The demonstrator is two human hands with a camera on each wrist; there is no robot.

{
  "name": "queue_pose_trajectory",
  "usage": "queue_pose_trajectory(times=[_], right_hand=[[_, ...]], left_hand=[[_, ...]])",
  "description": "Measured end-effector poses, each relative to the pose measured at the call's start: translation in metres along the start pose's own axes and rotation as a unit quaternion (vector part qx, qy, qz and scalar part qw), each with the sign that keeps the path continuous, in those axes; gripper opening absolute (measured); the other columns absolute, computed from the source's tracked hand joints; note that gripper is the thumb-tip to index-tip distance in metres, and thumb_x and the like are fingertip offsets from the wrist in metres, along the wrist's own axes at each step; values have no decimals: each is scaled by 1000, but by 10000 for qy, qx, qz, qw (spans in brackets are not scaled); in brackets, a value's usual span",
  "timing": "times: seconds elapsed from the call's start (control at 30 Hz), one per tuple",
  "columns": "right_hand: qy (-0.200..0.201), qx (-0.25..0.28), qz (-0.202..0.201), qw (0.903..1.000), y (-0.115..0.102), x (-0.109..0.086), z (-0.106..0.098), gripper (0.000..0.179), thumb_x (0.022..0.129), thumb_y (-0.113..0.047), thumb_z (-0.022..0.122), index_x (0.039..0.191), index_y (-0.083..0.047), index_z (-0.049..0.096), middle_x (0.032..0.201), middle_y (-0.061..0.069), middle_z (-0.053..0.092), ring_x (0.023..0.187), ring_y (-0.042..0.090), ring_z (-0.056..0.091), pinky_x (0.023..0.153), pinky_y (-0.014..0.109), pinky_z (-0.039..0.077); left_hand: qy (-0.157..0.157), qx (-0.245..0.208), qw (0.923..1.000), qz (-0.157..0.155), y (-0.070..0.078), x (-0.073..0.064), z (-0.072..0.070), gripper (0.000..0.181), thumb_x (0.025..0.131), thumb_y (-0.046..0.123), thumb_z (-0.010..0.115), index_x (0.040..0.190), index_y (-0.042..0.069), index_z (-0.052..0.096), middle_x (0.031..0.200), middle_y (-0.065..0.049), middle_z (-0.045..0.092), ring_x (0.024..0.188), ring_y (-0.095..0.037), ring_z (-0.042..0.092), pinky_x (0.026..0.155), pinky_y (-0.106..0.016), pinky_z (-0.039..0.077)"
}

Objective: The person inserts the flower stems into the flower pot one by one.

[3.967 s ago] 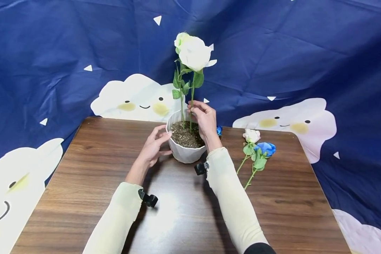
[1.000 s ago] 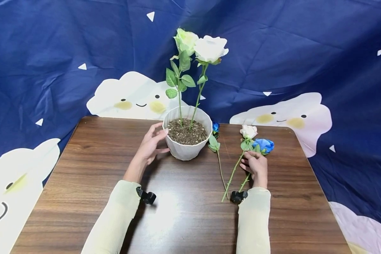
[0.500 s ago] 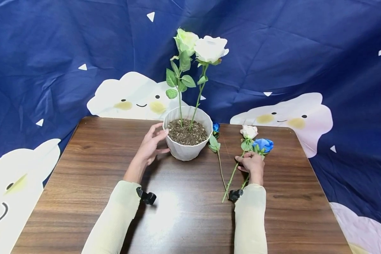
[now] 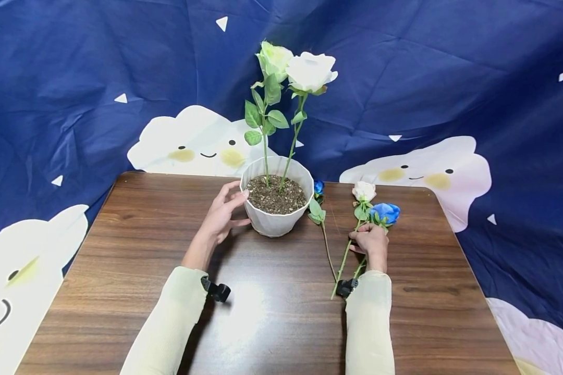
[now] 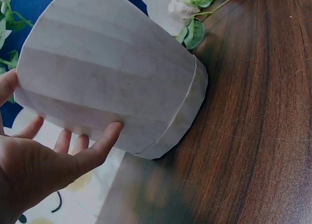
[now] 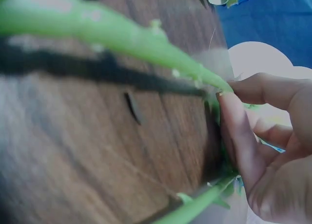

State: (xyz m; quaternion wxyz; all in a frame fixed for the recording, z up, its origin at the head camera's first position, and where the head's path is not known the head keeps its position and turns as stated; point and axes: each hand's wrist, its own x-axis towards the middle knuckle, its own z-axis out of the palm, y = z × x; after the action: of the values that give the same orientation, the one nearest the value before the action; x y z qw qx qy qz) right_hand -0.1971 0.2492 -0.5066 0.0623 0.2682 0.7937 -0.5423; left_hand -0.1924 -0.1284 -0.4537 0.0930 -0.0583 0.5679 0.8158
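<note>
In the head view my left hand (image 4: 220, 214) rests against the left side of a white flower pot (image 4: 274, 221), thumb at the rim. The left wrist view shows its spread fingers touching the outer wall of the pot (image 5: 107, 68). Two artificial roses stand in the soil: a pale green rose (image 4: 274, 61) and a white rose (image 4: 311, 72). My right hand (image 4: 372, 244) pinches the stem of a pale pink rose (image 4: 364, 191). In the right wrist view that stem (image 6: 141, 41) runs between thumb and index finger. A blue rose (image 4: 384, 213) lies beside it, its stem passing under my hand.
Another blue rose (image 4: 318, 187) lies right of the pot, partly hidden behind it, its thin stem pointing toward me. The brown wooden table (image 4: 145, 234) ends at a blue backdrop (image 4: 380, 78) printed with clouds.
My right hand has left the white rose in the pot and come right to the loose roses, closing on the pink rose's stem. The pink and blue flower heads have shifted slightly left.
</note>
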Motion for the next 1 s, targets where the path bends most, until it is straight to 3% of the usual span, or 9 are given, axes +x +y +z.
queue_pose_trajectory(times=[0.27,0.5,0.67,0.8,1.0], right_hand=[[74,621,64,9980,-1,-3,0,32,86,3,72,115,6,58,103,14,57,61,5,65,60,24,62],[-81,1247,-32,9922,-3,-8,-1,38,91,2,67,128,7,55,93,3,62,70,8,68,63,25,63],[-120,1714,-39,9851,-6,-9,-2,36,93,2,65,127,2,54,82,-7,68,83,8,68,62,23,62],[-81,2306,-2,9730,-8,-9,-3,32,93,2,67,123,-2,56,79,-10,69,80,7,68,61,22,61],[-86,3430,53,9393,-12,-9,-3,26,94,3,67,119,-1,59,78,-4,68,69,8,66,62,24,62]], left_hand=[[6,-6,10000,1,-1,1,0,52,100,21,64,147,15,42,127,-9,46,123,-25,47,93,-65,54],[-1,22,10000,12,0,1,-1,53,100,22,65,148,15,42,129,-10,46,123,-26,47,91,-63,55],[-2,60,10000,3,0,0,-1,54,100,21,64,148,14,41,130,-11,45,123,-25,47,92,-62,55],[-5,81,10000,-3,1,0,0,54,100,20,64,149,14,41,130,-11,45,123,-25,47,93,-62,55],[-8,46,10000,-30,1,0,0,52,101,20,63,148,15,41,131,-11,46,126,-28,46,92,-63,55]])
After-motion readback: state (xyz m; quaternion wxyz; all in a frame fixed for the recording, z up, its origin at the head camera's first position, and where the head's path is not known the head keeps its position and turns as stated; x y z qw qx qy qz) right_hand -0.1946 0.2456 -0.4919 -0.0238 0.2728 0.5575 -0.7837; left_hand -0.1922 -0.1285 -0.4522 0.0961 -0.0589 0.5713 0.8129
